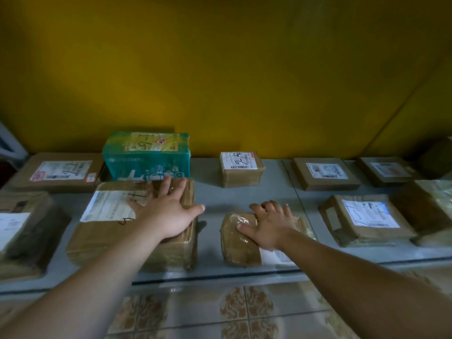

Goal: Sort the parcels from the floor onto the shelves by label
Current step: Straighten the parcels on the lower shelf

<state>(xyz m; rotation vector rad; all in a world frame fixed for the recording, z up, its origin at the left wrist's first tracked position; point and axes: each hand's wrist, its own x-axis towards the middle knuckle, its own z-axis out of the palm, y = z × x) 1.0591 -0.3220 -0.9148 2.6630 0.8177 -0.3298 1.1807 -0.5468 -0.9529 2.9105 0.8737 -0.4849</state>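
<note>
Head camera, looking down on the grey shelf point(212, 199). The large brown parcel point(102, 243) lies just in front of the teal box point(146, 157), its far edge meeting that box's base. My left hand point(168, 216) presses flat on it, fingers spread. To the front-right of the teal box, across a bare gap, is the small brown parcel point(241, 243), long axis along the shelf edge. It sits directly under my right hand point(271, 223), the nearer one. The fingers are bent over its far edge and the thumb lies out flat; I cannot tell if they grip. The large parcel's white label point(110, 206) bears black pen strokes. The teal box's marking seems to read "25". All print is too blurred to read.
</note>
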